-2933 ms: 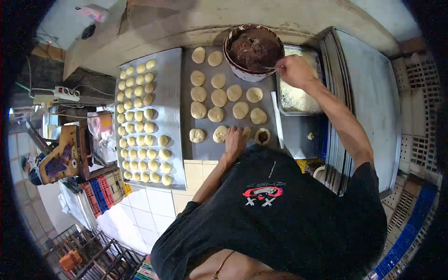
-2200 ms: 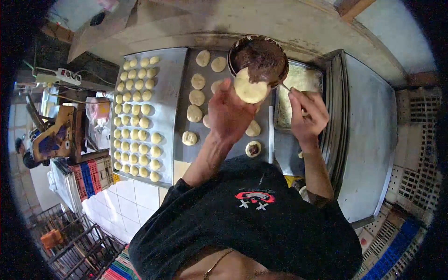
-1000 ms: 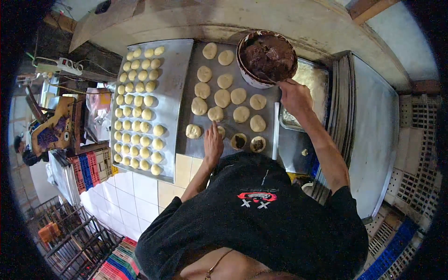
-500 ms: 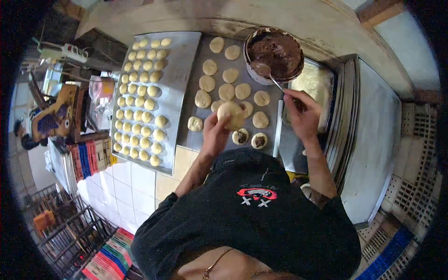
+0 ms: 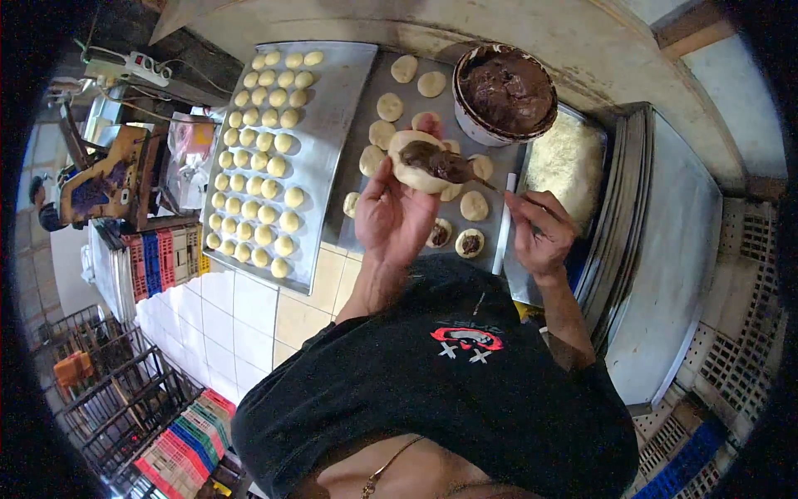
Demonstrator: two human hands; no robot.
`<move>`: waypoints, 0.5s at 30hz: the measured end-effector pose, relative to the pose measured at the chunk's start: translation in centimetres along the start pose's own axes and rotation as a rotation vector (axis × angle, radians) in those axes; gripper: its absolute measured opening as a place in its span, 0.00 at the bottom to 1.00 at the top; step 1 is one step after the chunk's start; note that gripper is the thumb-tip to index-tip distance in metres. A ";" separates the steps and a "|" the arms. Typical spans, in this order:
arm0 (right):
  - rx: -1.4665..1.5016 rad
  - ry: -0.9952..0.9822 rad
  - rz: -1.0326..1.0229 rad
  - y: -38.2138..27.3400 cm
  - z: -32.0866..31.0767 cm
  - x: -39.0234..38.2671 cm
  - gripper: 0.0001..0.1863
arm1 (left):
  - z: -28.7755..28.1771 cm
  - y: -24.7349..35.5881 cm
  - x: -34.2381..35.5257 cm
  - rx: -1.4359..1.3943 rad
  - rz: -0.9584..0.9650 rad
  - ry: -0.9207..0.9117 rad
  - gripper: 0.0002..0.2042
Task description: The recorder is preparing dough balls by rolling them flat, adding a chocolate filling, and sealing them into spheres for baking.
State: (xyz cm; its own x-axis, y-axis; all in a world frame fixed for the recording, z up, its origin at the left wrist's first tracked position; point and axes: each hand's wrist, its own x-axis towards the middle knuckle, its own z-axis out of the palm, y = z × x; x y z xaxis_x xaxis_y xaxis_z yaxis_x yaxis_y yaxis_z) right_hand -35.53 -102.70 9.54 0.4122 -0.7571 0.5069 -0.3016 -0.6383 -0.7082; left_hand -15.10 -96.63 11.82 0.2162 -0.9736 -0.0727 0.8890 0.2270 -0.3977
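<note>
My left hand (image 5: 397,214) cradles a flattened dough round (image 5: 406,172) over the dark tray (image 5: 359,212), fingers curled around it. My right hand (image 5: 540,233) grips a metal spoon (image 5: 489,185) whose head, covered in brown paste (image 5: 436,160), rests on that dough. More pale flattened rounds (image 5: 389,106) lie on the tray, two near my body topped with paste (image 5: 470,243). Behind my hands stands a white bucket (image 5: 507,93) of the same brown paste. A white rod (image 5: 502,245) lies along the tray's right side.
Left, a silver tray (image 5: 341,100) holds several rows of small dough balls (image 5: 274,166). Right are a tray of pale flaky stuff (image 5: 561,162) and stacked sheet pans (image 5: 657,266). A power strip (image 5: 150,68), wooden machine (image 5: 104,179), colored crates (image 5: 162,258) and metal racks (image 5: 100,374) line the left.
My left hand picked up a round from the tray and raised it. The spoon has moved from the bucket onto that dough, bringing brown paste. A second filled round appeared on the tray earlier.
</note>
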 end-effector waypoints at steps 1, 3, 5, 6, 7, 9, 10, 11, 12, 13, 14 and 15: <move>-0.027 -0.015 0.000 0.0 -0.2 0.0 0.11 | -0.1 0.9 0.0 0.001 0.003 0.002 0.24; -0.032 0.010 -0.019 0.3 -0.4 0.5 0.09 | -0.5 3.0 -0.1 0.143 0.183 0.063 0.23; -0.050 0.035 -0.037 0.8 -0.8 1.2 0.08 | -1.0 5.0 -0.5 0.270 0.254 0.157 0.21; -0.056 0.038 0.048 1.3 -1.2 1.8 0.08 | -2.1 6.8 -1.0 0.367 0.187 0.230 0.21; -0.061 0.042 0.133 1.9 -1.3 2.4 0.08 | -3.8 8.8 -1.4 0.464 0.119 0.300 0.21; -0.112 0.099 0.131 3.1 -1.0 4.3 0.07 | -10.2 14.4 -2.8 0.589 -0.017 0.285 0.21; -0.261 0.035 0.209 4.1 -1.1 5.2 0.07 | -12.0 15.7 -3.1 0.715 -0.154 0.271 0.21; -0.408 -0.028 0.291 5.1 -1.1 6.0 0.07 | -12.3 15.1 -3.3 0.714 -0.161 0.270 0.21; -0.414 -0.025 0.292 6.0 -0.9 6.6 0.07 | -12.8 14.2 -3.9 1.100 -0.175 0.594 0.20; -0.528 -0.050 0.218 6.9 -0.8 7.1 0.08 | -12.9 13.5 -4.5 1.484 -0.184 0.923 0.20; -0.635 -0.078 0.136 7.7 -0.4 7.6 0.09 | -14.2 14.4 -5.9 2.231 -0.089 0.797 0.19; -0.640 -0.073 0.134 8.0 0.0 8.0 0.09 | -15.6 15.5 -6.6 2.959 0.049 0.540 0.19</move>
State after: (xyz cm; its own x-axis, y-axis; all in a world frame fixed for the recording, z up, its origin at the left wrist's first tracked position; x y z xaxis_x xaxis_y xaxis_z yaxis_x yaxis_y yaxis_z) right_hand -34.61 -113.90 7.91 0.3864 -0.8387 0.3839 -0.7967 -0.5132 -0.3193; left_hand -9.03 -87.04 -8.13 0.5196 -0.8303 -0.2014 -0.6935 -0.5475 0.4683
